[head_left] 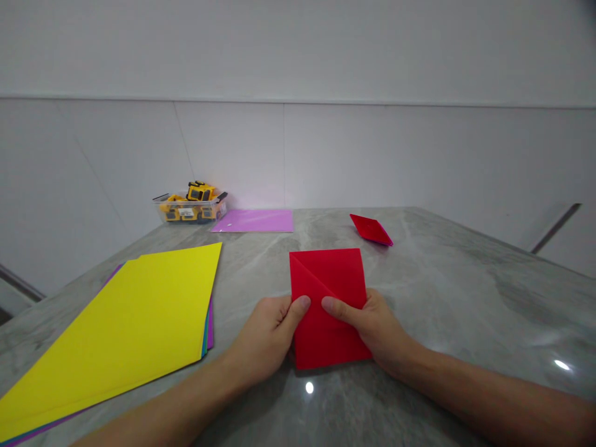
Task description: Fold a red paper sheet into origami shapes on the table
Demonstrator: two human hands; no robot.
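Observation:
A folded sheet of red paper (pixel 330 341) is held up in front of me, a little above the table. One diagonal fold edge runs from its upper left corner down toward the middle. My left hand (pixel 274 332) grips its left side, thumb on the front face and fingers out of sight behind. On the other side my right hand (pixel 377 329) pinches the right edge, its thumb lying across the front near the diagonal; those fingers are also mostly hidden behind the paper.
Yellow paper (pixel 158 304) tops a stack of coloured sheets at the left. Behind it sit a clear plastic box (pixel 218 211) of yellow toy vehicles (pixel 200 192) and a pink-purple sheet (pixel 261 220). A folded red piece (pixel 371 229) lies farther back on the grey marbled table (pixel 447 298).

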